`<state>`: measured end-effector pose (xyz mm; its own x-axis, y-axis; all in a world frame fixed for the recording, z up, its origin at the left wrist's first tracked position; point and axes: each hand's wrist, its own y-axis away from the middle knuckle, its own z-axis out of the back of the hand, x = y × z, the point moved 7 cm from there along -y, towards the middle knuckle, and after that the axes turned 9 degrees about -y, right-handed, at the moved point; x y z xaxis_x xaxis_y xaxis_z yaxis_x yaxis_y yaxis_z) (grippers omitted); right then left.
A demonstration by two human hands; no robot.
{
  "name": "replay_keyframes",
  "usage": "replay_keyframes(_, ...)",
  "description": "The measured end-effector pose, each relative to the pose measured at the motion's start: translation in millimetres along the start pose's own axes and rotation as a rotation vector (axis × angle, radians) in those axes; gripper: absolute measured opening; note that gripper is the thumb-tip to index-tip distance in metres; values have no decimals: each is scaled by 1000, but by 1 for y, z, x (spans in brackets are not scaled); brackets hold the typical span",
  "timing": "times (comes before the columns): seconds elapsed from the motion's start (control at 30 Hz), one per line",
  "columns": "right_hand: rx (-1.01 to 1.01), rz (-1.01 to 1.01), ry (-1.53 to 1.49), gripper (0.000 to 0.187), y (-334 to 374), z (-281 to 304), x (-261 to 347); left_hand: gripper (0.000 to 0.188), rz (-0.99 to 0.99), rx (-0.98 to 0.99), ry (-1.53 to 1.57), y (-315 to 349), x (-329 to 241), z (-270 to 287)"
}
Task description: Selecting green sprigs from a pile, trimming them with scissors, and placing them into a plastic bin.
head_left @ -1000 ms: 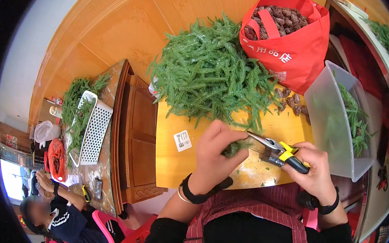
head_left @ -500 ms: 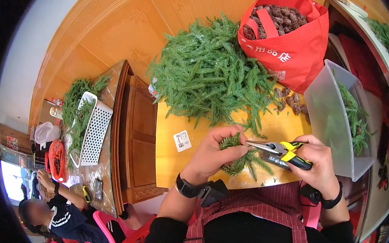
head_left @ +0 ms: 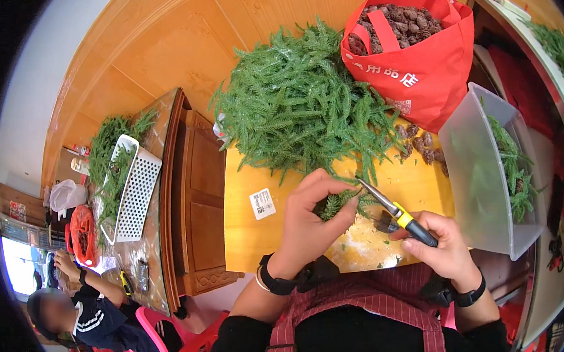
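Green sprig [head_left: 337, 205]: in your left grip [head_left: 311, 220], above the front part of the yellow table [head_left: 241, 238]. You pinch it between thumb and forefinger, needles partly hidden by your fingers. Your right grip [head_left: 444, 247] is closed around the pliers [head_left: 404, 217], yellow-and-black handles in your palm, long nose slanting up and left toward your left fingertips. Nose looks narrow, jaws together; can't tell if the tip touches the stem.

Just beyond your hands, a big heap of green branches [head_left: 300, 105] covers the far side of the table. A white label [head_left: 262, 203] lies flat, left of your left hand. A small dark bundle [head_left: 385, 224] shows partly behind the pliers; can't tell what it is. Whitish dust and green bits lie near the front edge.

Right of the heap: loose pinecones [head_left: 423, 145], then a red bag [head_left: 426, 75] with more cones [head_left: 403, 29] inside, mouth open. Further right, a clear plastic bin [head_left: 474, 189], tilted, with green sprigs [head_left: 512, 169] in it.

Well off to your left, another table carries a white holed basket [head_left: 138, 195], greenery [head_left: 111, 141] and a red plastic bag [head_left: 83, 231]. A co-worker [head_left: 99, 317] sits near it, one arm raised.
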<state>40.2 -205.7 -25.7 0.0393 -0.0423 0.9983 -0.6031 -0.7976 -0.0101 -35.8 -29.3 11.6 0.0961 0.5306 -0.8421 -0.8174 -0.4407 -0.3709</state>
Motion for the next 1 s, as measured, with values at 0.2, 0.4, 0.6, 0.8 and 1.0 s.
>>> replay_keyframes(0.2, 80, -208, -92, 24, -3, -9, -11, 9, -38, 40, -108, 3, -1, -5)
replay_keyframes(0.4, 61, -147, -184, 13, -7, -15, -15, 8, -21, 102, -123, 3, 0, -10)
replay_keyframes(0.6, 91, -257, -334, 14, -7, -21, -23, 7, 8, 142, -89, 2, 2, -15)
replay_keyframes(0.8, 80, -179, -258, 14, -7, -19, -24, 8, 26, 160, -98, 2, 6, -18)
replay_keyframes(1.0, 43, -148, -276, 14, -8, -17, -29, 14, 20, 180, -108, 1, 8, -22)
